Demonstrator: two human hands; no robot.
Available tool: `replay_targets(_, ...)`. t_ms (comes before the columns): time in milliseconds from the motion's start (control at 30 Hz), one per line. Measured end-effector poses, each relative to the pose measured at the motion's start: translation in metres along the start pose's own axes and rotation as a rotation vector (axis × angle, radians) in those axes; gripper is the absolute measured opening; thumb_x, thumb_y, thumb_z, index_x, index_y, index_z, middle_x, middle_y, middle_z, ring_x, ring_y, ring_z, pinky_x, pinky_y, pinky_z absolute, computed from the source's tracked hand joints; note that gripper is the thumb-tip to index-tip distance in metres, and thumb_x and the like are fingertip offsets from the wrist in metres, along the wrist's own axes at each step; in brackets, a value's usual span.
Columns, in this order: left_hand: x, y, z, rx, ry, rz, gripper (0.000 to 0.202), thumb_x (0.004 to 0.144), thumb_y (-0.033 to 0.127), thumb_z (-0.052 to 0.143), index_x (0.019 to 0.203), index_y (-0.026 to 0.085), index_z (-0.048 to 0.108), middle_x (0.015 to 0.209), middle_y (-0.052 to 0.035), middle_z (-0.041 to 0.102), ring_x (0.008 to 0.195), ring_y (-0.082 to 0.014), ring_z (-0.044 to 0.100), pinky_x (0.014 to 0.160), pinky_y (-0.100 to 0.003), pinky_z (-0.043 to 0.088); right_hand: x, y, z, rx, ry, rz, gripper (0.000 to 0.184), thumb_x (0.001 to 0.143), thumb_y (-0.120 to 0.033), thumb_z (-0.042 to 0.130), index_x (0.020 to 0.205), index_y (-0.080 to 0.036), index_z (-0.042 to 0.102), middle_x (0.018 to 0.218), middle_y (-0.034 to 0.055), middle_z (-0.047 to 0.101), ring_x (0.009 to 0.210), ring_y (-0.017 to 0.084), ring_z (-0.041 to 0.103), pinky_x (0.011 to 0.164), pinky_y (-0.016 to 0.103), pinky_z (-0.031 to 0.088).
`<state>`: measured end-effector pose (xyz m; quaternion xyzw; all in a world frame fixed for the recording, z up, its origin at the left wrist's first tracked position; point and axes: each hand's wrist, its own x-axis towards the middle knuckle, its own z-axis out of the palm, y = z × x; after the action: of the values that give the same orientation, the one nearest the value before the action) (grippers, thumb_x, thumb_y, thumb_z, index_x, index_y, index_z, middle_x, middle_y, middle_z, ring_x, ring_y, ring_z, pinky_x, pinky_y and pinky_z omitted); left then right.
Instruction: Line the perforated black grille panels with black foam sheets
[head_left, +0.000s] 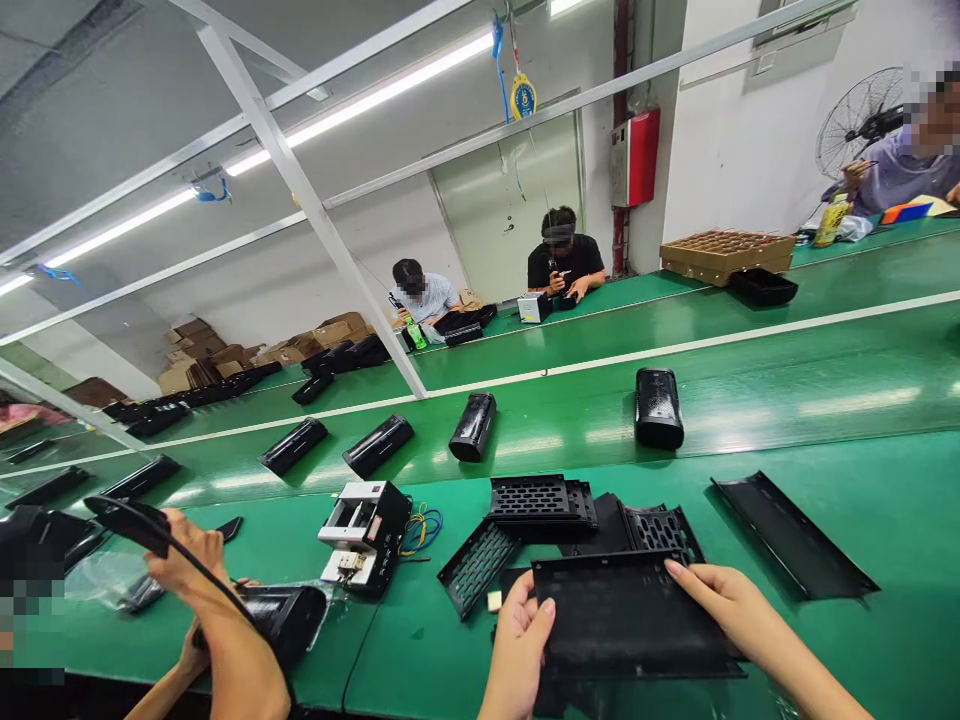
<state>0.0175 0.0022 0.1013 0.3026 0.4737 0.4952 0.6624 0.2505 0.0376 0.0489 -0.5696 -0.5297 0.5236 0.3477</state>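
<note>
Item: black panel (630, 620), your left grip (521, 650) and right grip (739, 610) both closed on its edges; hold it level.

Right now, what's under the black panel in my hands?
The black panel overlaps a black grille panel at its far edge, above the green bench. Whatever lies directly beneath its middle is covered, so I cannot see it.

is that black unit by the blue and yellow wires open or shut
Open: the black casing has its white inner parts showing.
</note>
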Motion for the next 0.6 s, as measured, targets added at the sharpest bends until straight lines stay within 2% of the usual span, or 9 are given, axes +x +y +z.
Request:
replay_targets(100,0.001,-0.002,0.002,0.011,0.009,-0.016,0.041,0.063,0.031,0.064,0.1,0.017,0.052,0.074,-0.0061,0.067,0.08,-0.0197,0.06,0.076,-0.033,0.042,-0.001,-0.002,-0.001,-0.051,0.015,0.002,0.046,0.069,-0.059,0.038,0.05,-0.022,0.019,0.052,-0.0051,0.016,0.048,0.01,0.02,0.045,0.025,0.017)
replay_targets(167,0.002,-0.003,0.003,0.005,0.02,-0.011,0.04,0.061,0.031,0.065,0.096,0.017,0.052,0.071,-0.0053,0.066,0.076,-0.0192,0.061,0.074,-0.032,0.043,-0.004,-0.004,-0.003,0.008,0.018,-0.007,0.045,0.068,-0.058,0.04,0.049,-0.021,0.023,0.051,-0.0053,0.018,0.048,0.01,0.022,0.045,0.025,0.019)
replay_targets(233,0.005,-0.006,0.005,-0.007,0.035,-0.002,0.039,0.06,0.031,0.066,0.094,0.017,0.052,0.068,-0.0045,0.066,0.072,-0.0187,0.061,0.071,-0.032,0.044,-0.009,-0.006,-0.005,0.133,-0.01,-0.014,0.042,0.068,-0.056,0.044,0.049,-0.02,0.032,0.049,-0.0053,0.026,0.047,0.01,0.028,0.045,0.024,0.024)
replay_targets(333,0.011,-0.014,0.007,-0.004,0.049,0.002,0.043,0.057,0.034,0.067,0.093,0.017,0.051,0.064,-0.0037,0.064,0.064,-0.0173,0.06,0.065,-0.03,0.044,-0.016,-0.008,-0.011,0.391,-0.156,0.038,0.033,0.066,-0.051,0.052,0.061,-0.019,0.051,0.049,-0.0045,0.043,0.051,0.012,0.044,0.052,0.024,0.037)
replay_targets(433,0.018,-0.022,0.008,0.097,0.038,-0.056,0.053,0.055,0.044,0.065,0.098,0.018,0.05,0.071,-0.0048,0.064,0.057,-0.0146,0.058,0.056,-0.026,0.043,-0.022,-0.003,-0.018,0.568,-0.217,0.122,0.029,0.062,-0.047,0.058,0.071,-0.019,0.058,0.053,-0.0024,0.055,0.057,0.016,0.055,0.064,0.028,0.044)
replay_targets(500,0.022,-0.023,0.003,0.23,0.042,-0.114,0.06,0.057,0.052,0.058,0.105,0.019,0.046,0.085,-0.0079,0.062,0.061,-0.0151,0.058,0.054,-0.026,0.043,-0.028,0.011,-0.025,0.653,-0.128,0.186,0.028,0.061,-0.045,0.061,0.074,-0.02,0.06,0.061,-0.0006,0.062,0.064,0.018,0.059,0.068,0.029,0.045)
replay_targets(600,0.026,-0.016,-0.015,0.632,0.132,-0.069,0.054,0.067,0.048,0.047,0.11,0.017,0.043,0.107,-0.0129,0.053,0.081,-0.0196,0.056,0.066,-0.03,0.044,-0.042,0.055,-0.038,0.706,0.188,0.326,0.035,0.056,-0.051,0.063,0.079,-0.025,0.059,0.073,0.0009,0.067,0.073,0.021,0.061,0.063,0.029,0.048)
